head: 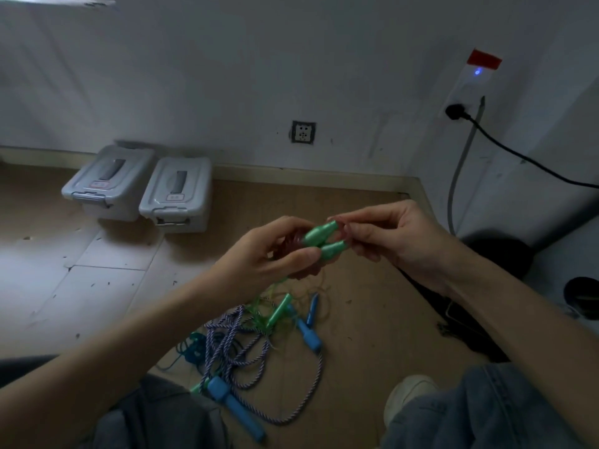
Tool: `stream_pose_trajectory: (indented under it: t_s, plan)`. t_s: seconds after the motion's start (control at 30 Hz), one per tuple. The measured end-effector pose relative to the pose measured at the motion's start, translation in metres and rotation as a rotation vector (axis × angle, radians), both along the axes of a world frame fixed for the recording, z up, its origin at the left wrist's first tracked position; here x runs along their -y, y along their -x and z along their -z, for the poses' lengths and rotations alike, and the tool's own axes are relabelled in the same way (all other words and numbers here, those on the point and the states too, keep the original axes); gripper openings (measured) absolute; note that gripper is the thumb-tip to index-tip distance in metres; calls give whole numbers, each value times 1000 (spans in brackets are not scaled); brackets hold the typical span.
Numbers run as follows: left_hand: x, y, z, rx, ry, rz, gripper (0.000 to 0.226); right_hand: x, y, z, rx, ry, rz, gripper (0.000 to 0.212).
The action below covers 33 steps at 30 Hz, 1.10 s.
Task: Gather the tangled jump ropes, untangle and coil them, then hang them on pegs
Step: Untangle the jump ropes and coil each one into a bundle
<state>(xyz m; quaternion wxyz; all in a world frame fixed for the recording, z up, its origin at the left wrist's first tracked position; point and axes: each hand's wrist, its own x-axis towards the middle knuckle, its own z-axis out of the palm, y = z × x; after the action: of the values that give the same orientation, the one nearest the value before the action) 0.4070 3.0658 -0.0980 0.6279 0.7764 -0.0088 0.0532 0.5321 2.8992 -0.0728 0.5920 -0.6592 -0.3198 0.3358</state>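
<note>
My left hand (pixel 275 251) grips a pair of green jump-rope handles (pixel 321 239) together with a reddish coil of thin rope (pixel 287 251) bunched in its palm. My right hand (pixel 385 236) pinches the far ends of the two handles, where a reddish strand shows. Both hands are held above the floor. Below them lies a tangled pile of ropes (pixel 249 338): a blue-and-white twisted rope with blue handles (pixel 235 406), thin green cord with a green handle (pixel 278 311), more blue handles (pixel 308 332) and a teal cord (pixel 194 350).
Two grey lidded storage boxes (pixel 176 192) stand against the wall at the left. A wall socket (pixel 303 132) sits above the skirting. A black cable (pixel 518 153) runs from a plug at the right. My jeans-clad knees and a white shoe (pixel 411 392) frame the pile.
</note>
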Motion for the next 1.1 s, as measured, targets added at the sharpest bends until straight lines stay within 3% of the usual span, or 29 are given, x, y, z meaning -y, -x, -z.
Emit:
stream_pose_trajectory:
  t_s: [0.2,0.33,0.47,0.6,0.7,0.83,0.9,0.97,1.1]
  plan:
    - [-1,-1,-6,21,-66,41,30,3,-4,1,-207,50,-101,17]
    - [-4,0,-7,-61,3,97,26,4,-3,0,-57,55,-137,17]
    - [-5,-1,-4,-80,-38,80,27,-1,2,6,-144,8,-40,16]
    - [-5,-3,-3,-84,-93,33,28,-3,6,9,-42,14,-25,15]
    - [-8,-4,-1,-74,-178,-35,26,-3,7,8,-100,-16,-10,18]
    - [-3,-6,1,-44,-241,-49,19,-7,12,11,87,9,23,34]
    - [-3,-7,-1,-48,-205,-62,25,-7,12,12,37,-44,8,36]
    - [-5,-6,-1,-67,-163,-75,21,-7,10,11,55,-31,-33,31]
    - [-2,-6,8,-79,-169,-90,8,-9,15,13,296,83,-4,16]
